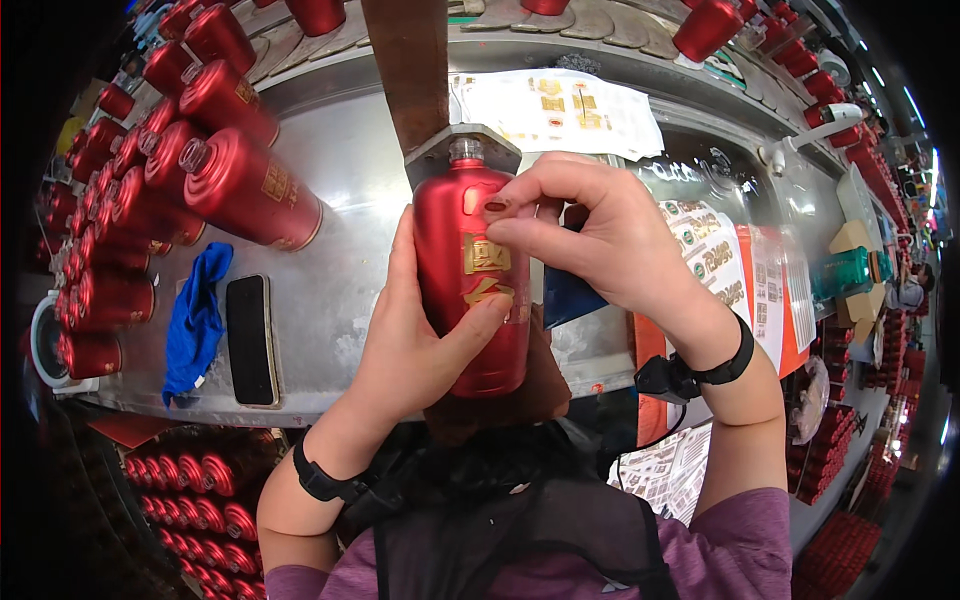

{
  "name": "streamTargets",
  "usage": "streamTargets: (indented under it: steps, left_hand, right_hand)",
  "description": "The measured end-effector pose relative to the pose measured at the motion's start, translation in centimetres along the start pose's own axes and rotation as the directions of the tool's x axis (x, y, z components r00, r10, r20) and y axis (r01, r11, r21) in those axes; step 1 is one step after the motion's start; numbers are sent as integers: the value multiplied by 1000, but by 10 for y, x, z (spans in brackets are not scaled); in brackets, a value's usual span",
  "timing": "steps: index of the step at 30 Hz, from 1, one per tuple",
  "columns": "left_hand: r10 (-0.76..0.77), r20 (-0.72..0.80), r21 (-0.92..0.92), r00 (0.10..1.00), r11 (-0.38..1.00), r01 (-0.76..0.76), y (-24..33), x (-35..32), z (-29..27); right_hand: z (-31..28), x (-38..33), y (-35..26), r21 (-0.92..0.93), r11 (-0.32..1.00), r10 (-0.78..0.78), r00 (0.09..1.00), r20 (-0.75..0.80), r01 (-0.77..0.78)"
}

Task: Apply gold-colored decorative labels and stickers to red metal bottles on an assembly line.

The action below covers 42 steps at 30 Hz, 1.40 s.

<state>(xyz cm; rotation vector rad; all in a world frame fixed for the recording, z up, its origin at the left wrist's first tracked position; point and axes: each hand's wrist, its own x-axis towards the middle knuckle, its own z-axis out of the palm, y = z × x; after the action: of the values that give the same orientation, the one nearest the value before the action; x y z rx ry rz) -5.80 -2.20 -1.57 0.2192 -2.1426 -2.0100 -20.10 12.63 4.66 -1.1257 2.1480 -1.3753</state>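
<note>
A red bottle (487, 365) with gold characters on its front and a clear glass neck lies along the middle, its neck pointing away from me. My left hand (405, 345) is wrapped round its left side, the thumb laid across the lower gold character. Between the thumb and forefinger of my right hand (605, 230) is a small oval sticker (496, 205), dark red with a pale edge, held at the bottle's upper front. Whether the sticker touches the bottle I cannot tell. The neck end rests against a grey angular bracket (425, 157) on a brown bar (404, 60).
Several red bottles (250, 190) stand at the left. A blue cloth (198, 320) and a phone (252, 340) lie on the metal table (330, 265). Sheets of gold stickers (560, 108) are at the back, printed label sheets (705, 260) to the right. A conveyor (600, 20) runs along the far side.
</note>
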Motion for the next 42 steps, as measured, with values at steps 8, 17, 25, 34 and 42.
streamTargets:
  steps: [8,17,25,34,42]
  left_hand:
    - [-57,10,-157,998,986,58,1,-1,-2]
    - [-64,44,-214,997,974,72,4,0,-5]
    - [-56,45,-232,997,970,65,4,1,-4]
    - [-41,32,-212,999,976,47,2,0,-2]
    - [-30,32,-188,999,982,36,1,1,-4]
  right_hand:
    - [5,2,1,42,999,-10,1000,5,10]
    - [6,4,-3,68,996,54,998,18,-55]
    - [7,5,-5,53,996,77,997,18,-78]
    - [4,4,-6,91,990,103,994,37,-106]
    - [4,6,-5,71,992,100,994,48,-103]
